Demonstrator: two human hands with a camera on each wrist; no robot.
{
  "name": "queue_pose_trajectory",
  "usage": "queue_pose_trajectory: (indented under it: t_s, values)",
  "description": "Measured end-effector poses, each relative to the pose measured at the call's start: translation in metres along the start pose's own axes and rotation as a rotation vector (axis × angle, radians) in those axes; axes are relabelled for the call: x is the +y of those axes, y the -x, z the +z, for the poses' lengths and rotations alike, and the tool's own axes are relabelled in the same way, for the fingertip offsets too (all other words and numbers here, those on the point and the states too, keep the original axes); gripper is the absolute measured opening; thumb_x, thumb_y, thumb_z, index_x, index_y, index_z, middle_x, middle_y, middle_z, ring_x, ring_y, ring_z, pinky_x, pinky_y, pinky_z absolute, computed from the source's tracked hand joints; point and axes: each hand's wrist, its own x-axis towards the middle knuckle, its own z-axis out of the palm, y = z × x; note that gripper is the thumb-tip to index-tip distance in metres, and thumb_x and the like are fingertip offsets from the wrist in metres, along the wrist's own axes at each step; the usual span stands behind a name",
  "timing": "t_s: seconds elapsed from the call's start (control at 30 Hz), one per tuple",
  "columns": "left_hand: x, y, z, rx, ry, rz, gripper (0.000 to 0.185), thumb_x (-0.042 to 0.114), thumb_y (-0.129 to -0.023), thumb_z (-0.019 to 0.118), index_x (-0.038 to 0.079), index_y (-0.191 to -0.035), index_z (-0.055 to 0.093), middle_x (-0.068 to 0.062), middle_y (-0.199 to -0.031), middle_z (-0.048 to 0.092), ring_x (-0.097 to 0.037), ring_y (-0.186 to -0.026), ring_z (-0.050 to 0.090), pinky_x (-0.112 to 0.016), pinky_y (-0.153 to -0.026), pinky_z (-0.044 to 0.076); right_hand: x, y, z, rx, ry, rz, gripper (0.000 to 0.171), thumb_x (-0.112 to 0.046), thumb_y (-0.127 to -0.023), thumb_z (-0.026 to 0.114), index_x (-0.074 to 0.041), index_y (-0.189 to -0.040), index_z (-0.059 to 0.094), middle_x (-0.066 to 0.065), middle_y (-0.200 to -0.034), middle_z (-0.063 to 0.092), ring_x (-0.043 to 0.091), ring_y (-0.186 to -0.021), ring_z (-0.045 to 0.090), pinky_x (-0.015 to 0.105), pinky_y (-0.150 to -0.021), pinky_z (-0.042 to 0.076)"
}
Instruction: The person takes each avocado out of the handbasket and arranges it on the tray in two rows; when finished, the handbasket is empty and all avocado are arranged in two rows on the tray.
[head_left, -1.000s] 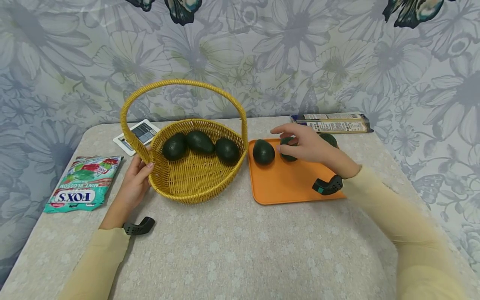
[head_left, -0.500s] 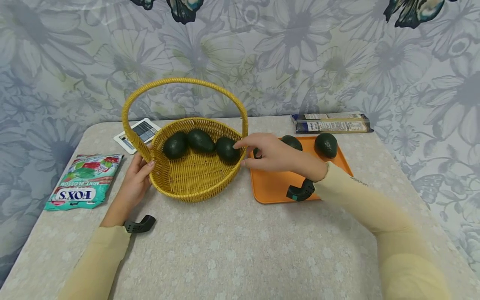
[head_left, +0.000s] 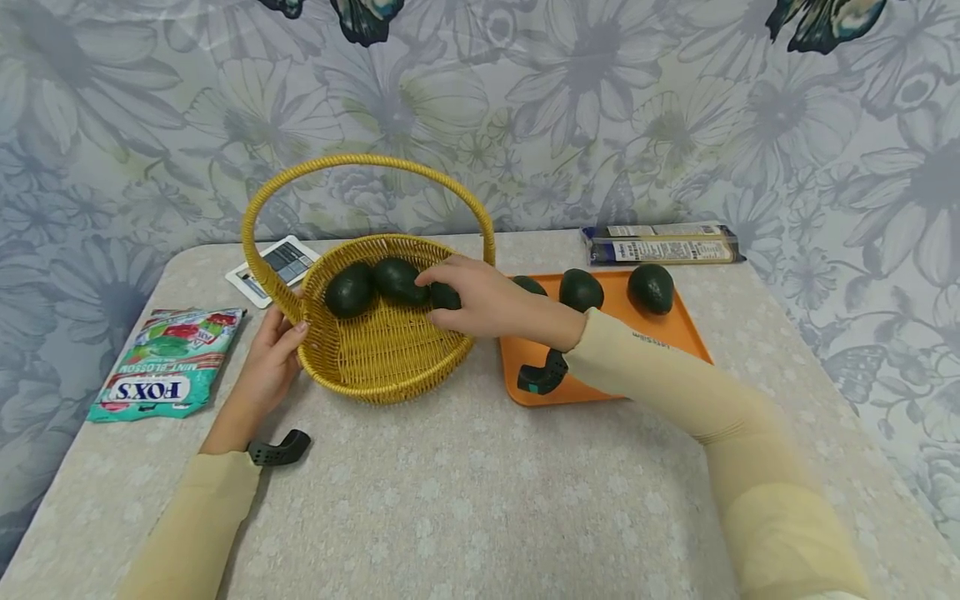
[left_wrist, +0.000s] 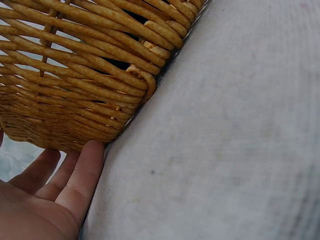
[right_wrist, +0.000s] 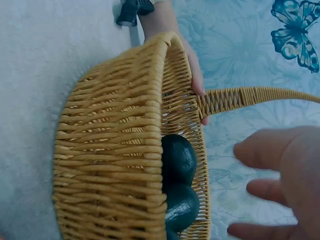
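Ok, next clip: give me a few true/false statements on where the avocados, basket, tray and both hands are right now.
1. The right hand is over the wicker basket at an avocado. True.
2. Three avocados lie on the orange tray. True.
3. The left hand grips the basket's handle at its top. False: it rests against the basket's side at the handle's base.
4. The candy bag lies on the tray. False: it lies on the table, left of the basket.

Head camera looks forward and down across the table; both wrist cameras sit close against the wicker basket (head_left: pixel 390 350) (left_wrist: pixel 75 75) (right_wrist: pixel 115 165), the one thing all three views share.
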Motion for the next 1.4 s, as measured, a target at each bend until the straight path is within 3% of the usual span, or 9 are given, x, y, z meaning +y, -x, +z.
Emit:
queue_pose_trajectory:
  t_s: [0.27,0.43,0.67,0.87,1.1,1.4]
  values:
    - [0.000,0.001,-0.001,0.014,0.003,0.019,0.055,0.018,-0.108,0.049,0.024,-0.159,0.028,-0.001,-0.150,0.035,-0.006,-0.124,0.048,-0.015,-0.088,0.053,-0.007,-0.027,0.003,-0.058,0.080,0.134,0.055,-0.028,-0.101,0.063,-0.013,-0.151,0.047,0.014,-0.152,0.047,0.028,-0.127,0.056,0.040,-0.098,0.051]
    - [0.000,0.000,0.000,0.013,0.006,0.012,0.055,0.018,-0.108,0.049,0.025,-0.159,0.028,-0.003,-0.151,0.034,-0.006,-0.124,0.047,-0.014,-0.089,0.053,-0.003,-0.040,0.006,-0.094,0.096,0.194,0.053,-0.026,-0.101,0.063,-0.013,-0.151,0.047,0.013,-0.145,0.051,0.026,-0.120,0.055,0.038,-0.094,0.050]
    - [0.000,0.001,0.000,0.009,0.009,0.035,0.058,0.018,-0.108,0.049,0.023,-0.161,0.026,0.003,-0.145,0.038,-0.006,-0.124,0.048,-0.014,-0.089,0.053,-0.001,-0.049,0.008,-0.160,0.151,0.267,0.049,-0.024,-0.104,0.058,-0.013,-0.150,0.046,0.011,-0.144,0.053,0.025,-0.123,0.055,0.036,-0.093,0.050]
    - [-0.002,0.000,0.001,0.001,0.017,0.038,0.056,0.018,-0.108,0.049,0.024,-0.160,0.028,0.005,-0.142,0.040,-0.006,-0.124,0.047,-0.015,-0.089,0.053,0.003,-0.052,0.010,-0.194,0.185,0.275,0.046,-0.021,-0.103,0.058,-0.009,-0.147,0.051,0.009,-0.143,0.059,0.025,-0.119,0.063,0.034,-0.093,0.053]
    - [-0.002,-0.001,0.001,-0.002,0.020,0.043,0.055,0.018,-0.108,0.049,0.024,-0.160,0.028,0.005,-0.142,0.040,-0.006,-0.124,0.048,-0.015,-0.088,0.053,0.009,-0.053,0.014,-0.251,0.152,0.251,0.041,-0.029,-0.104,0.059,-0.010,-0.139,0.057,0.009,-0.138,0.062,0.024,-0.110,0.065,0.035,-0.095,0.052]
    - [-0.001,-0.001,0.002,0.006,0.023,0.028,0.051,0.017,-0.108,0.049,0.025,-0.156,0.031,0.004,-0.142,0.040,-0.007,-0.122,0.049,-0.016,-0.088,0.054,0.019,-0.051,0.021,-0.319,0.016,0.213,0.050,-0.031,-0.100,0.065,-0.018,-0.147,0.051,0.007,-0.155,0.048,0.026,-0.136,0.052,0.038,-0.105,0.047]
